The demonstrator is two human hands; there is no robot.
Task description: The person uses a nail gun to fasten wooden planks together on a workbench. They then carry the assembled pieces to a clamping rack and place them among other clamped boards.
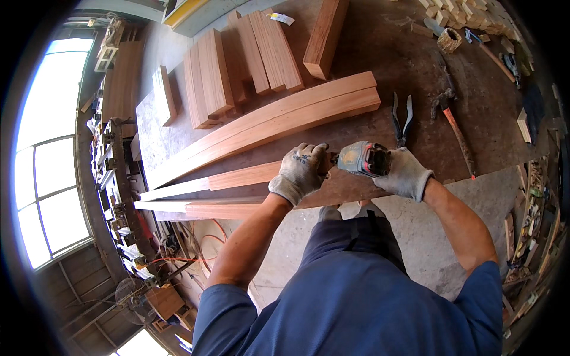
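My left hand (301, 171), in a knitted work glove, is closed around the right end of a narrow wooden strip (246, 176) near the table's front edge. My right hand (407, 175), gloved too, grips a worn power drill (359, 158). The drill points left, its front close to the strip's end by my left fingers; whether it touches the wood is hidden. A second strip (222, 209) runs along the table edge below my left hand. Just beyond both hands lie two long boards (285, 118) side by side.
Several short wooden blocks (208, 74) and a thick beam (326, 38) lie farther back on the table (409, 71). Pliers (402, 121) and an orange-handled hammer (457, 133) rest beyond my right hand. At the left, an orange hose (212, 238) trails over the floor.
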